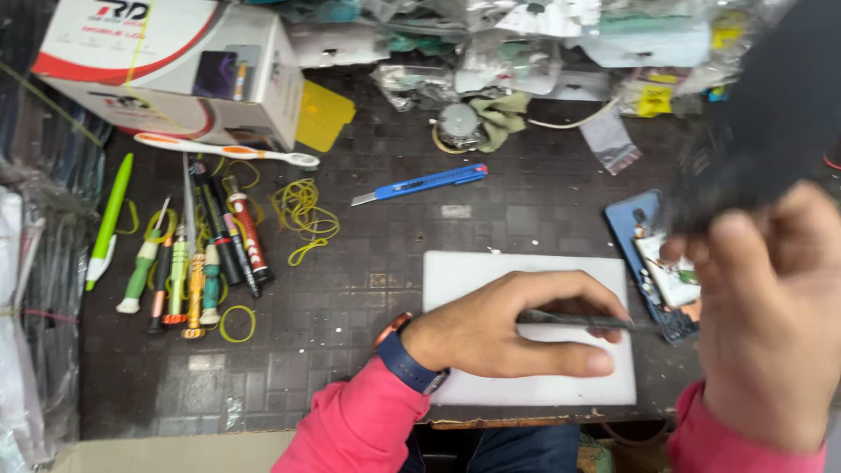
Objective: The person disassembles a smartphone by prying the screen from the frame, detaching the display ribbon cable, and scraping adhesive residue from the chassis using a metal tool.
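Note:
My left hand (517,328) rests on a white work mat (473,271) and pinches a thin grey metal tool (583,321), its tip reaching toward an opened blue phone (629,223) at the mat's right edge. The phone's inner board (670,273) shows white and green parts. My right hand (771,324) is raised close to the camera at the right, gripping a blurred black object (758,131) over the phone. Both sleeves are pink, and a watch with a blue strap sits on the left wrist.
On the dark bench lie a blue box cutter (420,184), yellow rubber bands (302,210), a row of small screwdrivers and markers (197,263), a toothbrush (223,151), a green pen (109,219) and a white cardboard box (171,66). Plastic bags of parts crowd the far edge.

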